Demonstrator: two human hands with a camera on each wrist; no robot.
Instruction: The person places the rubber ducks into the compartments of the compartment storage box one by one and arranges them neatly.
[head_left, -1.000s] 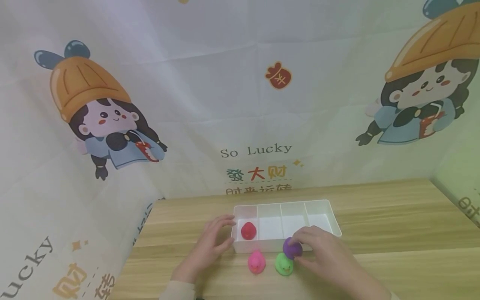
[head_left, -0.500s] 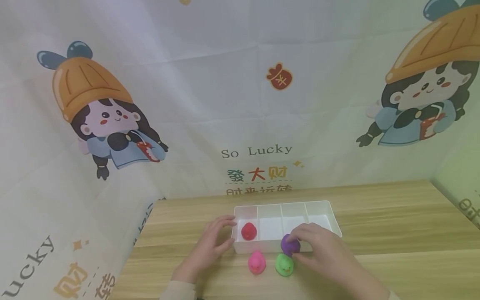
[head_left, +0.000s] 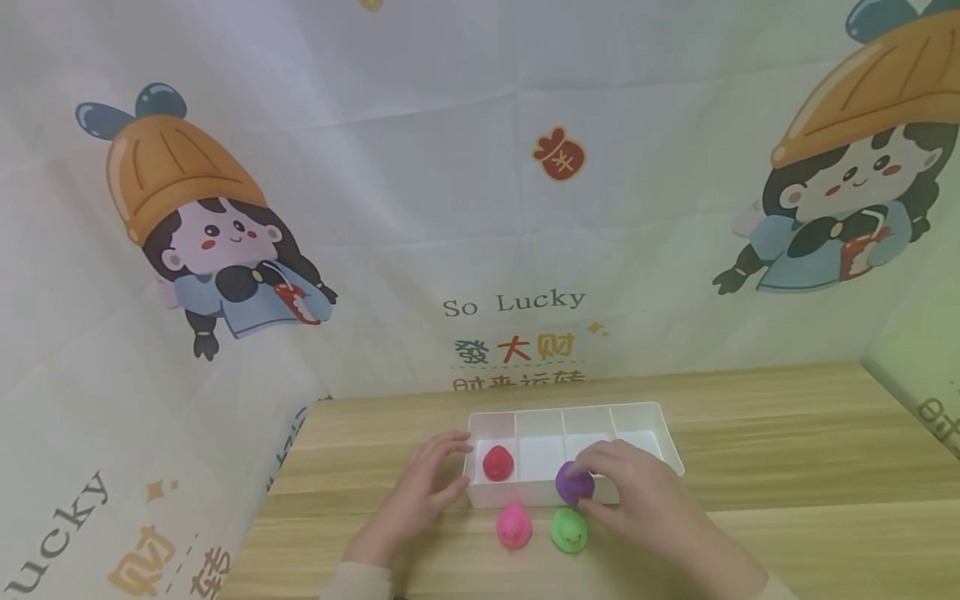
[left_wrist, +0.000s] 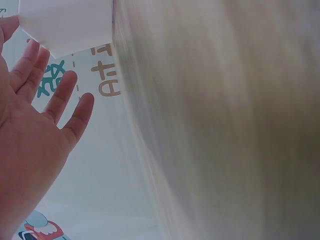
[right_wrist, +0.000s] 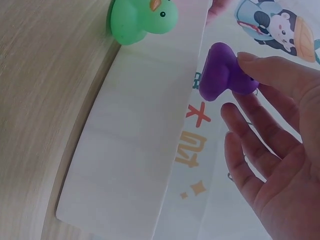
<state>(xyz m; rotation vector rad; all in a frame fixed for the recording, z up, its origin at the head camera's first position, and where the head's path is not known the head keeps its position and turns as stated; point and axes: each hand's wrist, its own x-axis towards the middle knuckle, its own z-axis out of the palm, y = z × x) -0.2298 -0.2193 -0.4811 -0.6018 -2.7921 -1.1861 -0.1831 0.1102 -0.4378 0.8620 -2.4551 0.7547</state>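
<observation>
My right hand [head_left: 641, 496] pinches a purple rubber duck [head_left: 574, 483] between thumb and fingers, raised at the near wall of a white divided box [head_left: 517, 493]. In the right wrist view the purple duck [right_wrist: 220, 72] hangs from the fingertips, level with the box's rim. My left hand [head_left: 427, 479] rests its spread, lightly bent fingers at the box's left end. The left wrist view shows this hand [left_wrist: 37, 115] with its fingers against a corner of the box [left_wrist: 70, 25]. A red duck [head_left: 498, 463] sits in the leftmost compartment.
A pink duck [head_left: 513, 526] and a green duck [head_left: 569, 531] stand on the wooden table [head_left: 787, 467] in front of the box. Behind the table hangs a printed cloth [head_left: 405, 208].
My right hand has shifted slightly left and upward with the purple duck, away from the green one. The left hand and the other ducks keep their places.
</observation>
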